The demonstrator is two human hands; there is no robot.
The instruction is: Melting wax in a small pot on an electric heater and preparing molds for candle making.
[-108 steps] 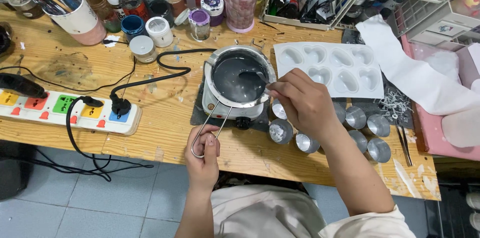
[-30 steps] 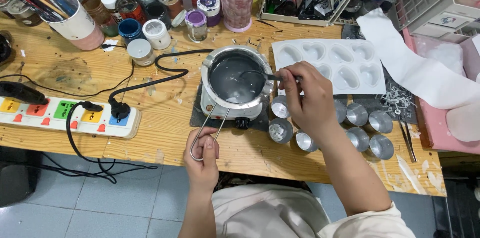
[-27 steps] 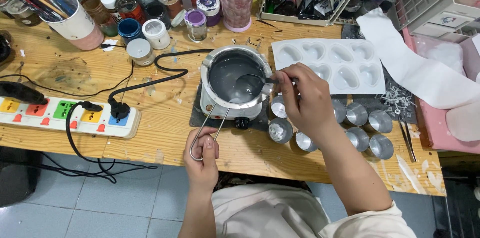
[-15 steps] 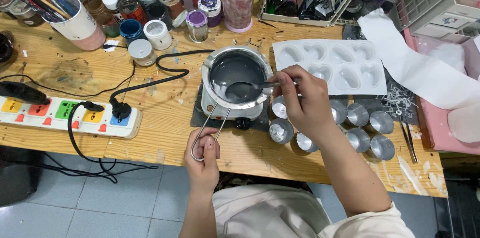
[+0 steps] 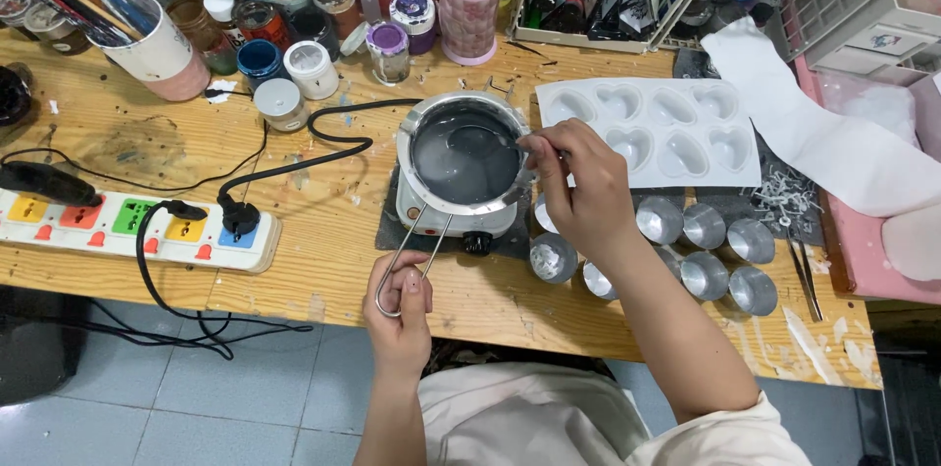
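A small steel melting pot [image 5: 417,128] of grey liquid sits on a white electric hotplate [image 5: 438,219] at the middle of the wooden bench. My left hand [image 5: 402,301] grips the pot's wire loop handle [image 5: 414,250] at the bench's front edge. My right hand [image 5: 578,190] pinches the stem of a metal spoon [image 5: 477,140], whose bowl lies in the liquid at the pot's far side. A white heart-shaped mould tray [image 5: 655,130] lies right of the pot. Several small round metal cups [image 5: 706,250] stand below the tray, partly under my right forearm.
A white power strip [image 5: 127,223] with coloured sockets lies at the left, and the black cable [image 5: 323,147] runs from it toward the hotplate. Jars, a brush cup [image 5: 157,40] and a pink pen holder [image 5: 469,5] line the back. White paper [image 5: 833,147] and tweezers [image 5: 802,270] lie right.
The spoon's bowl has swept from the pot's near side round to its far side as my right hand stirred. My left hand has stayed on the wire handle.
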